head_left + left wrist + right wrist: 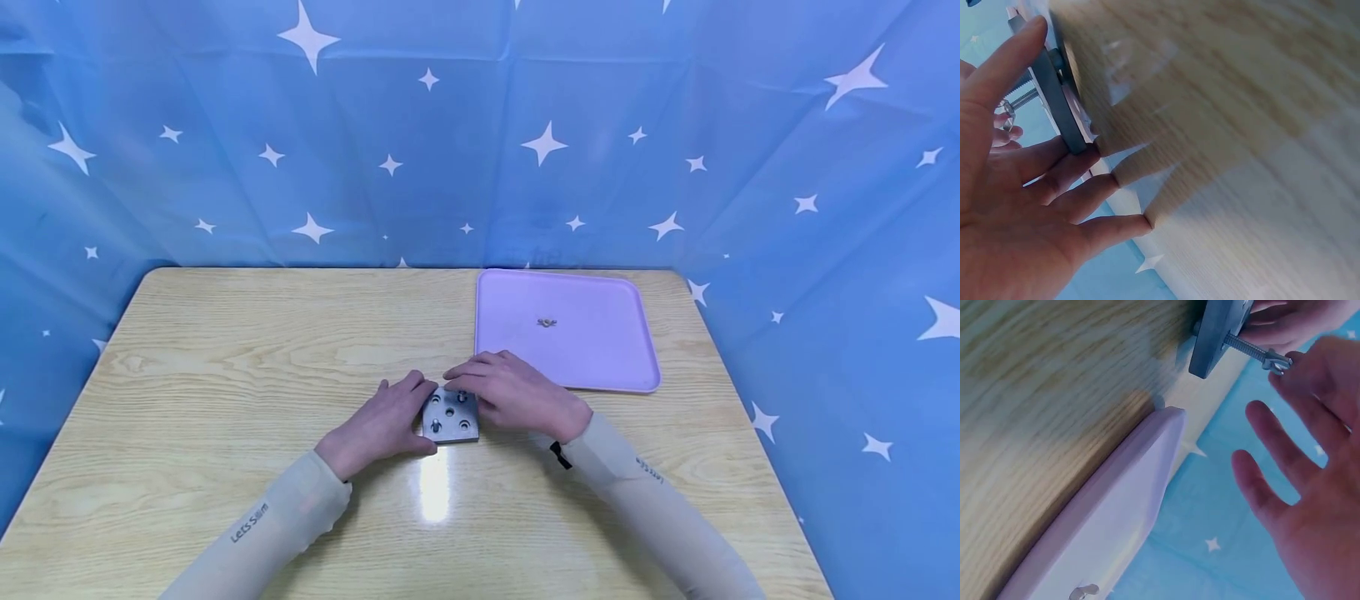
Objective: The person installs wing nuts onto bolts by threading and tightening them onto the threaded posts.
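A small square metal plate with several holes lies before me, raised slightly off the tabletop in the left wrist view. My left hand grips it by opposite edges, thumb at the near side and fingers at the far side. Two bolts stand up through the plate: a near-left bolt and a far-right threaded bolt. A wing nut sits at the top of the far-right one. With its thumb and index finger, my right hand pinches that wing nut; its other fingers spread away.
A shallow purple tray lies at the back right of the wooden table, just beyond my right hand. On it rests another wing nut. A blue star-patterned curtain hangs behind the table and along its sides.
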The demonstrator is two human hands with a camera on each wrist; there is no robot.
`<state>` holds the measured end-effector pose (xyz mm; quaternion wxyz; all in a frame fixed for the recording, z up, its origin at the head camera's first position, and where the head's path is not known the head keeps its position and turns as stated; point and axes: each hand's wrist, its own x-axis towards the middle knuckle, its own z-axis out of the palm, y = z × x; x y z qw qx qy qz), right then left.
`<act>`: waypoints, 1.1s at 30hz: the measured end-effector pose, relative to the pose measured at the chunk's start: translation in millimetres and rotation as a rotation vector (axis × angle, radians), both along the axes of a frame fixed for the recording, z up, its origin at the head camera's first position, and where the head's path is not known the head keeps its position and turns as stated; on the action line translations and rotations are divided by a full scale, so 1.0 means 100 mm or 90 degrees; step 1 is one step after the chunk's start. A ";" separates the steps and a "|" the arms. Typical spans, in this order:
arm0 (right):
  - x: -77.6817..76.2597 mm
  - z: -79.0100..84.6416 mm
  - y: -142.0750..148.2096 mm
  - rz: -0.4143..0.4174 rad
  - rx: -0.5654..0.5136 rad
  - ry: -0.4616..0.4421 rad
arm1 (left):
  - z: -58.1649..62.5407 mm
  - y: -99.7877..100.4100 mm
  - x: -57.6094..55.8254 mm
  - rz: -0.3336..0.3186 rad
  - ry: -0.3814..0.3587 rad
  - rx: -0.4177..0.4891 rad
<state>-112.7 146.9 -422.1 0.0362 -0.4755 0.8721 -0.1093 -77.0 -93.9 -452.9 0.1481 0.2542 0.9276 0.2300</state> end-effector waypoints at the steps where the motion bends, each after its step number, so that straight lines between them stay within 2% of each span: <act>1: -0.01 0.01 0.00 0.008 0.002 0.000 | 0.00 0.00 0.00 0.000 0.000 0.002; 8: -0.03 -0.01 0.01 0.027 -0.006 0.022 | -0.02 0.01 -0.01 -0.001 0.007 0.001; 17: -0.04 -0.04 -0.01 0.005 0.004 0.012 | -0.02 0.01 0.00 0.001 0.008 0.003; 24: -0.02 -0.11 -0.04 -0.007 -0.043 0.034 | -0.03 0.01 0.01 0.003 0.001 -0.006; 27: 0.00 -0.13 -0.07 -0.027 -0.053 0.032 | -0.03 0.01 0.01 0.001 0.001 -0.006; 33: 0.04 -0.18 -0.10 -0.101 -0.049 0.013 | -0.03 0.01 0.00 -0.001 0.005 -0.008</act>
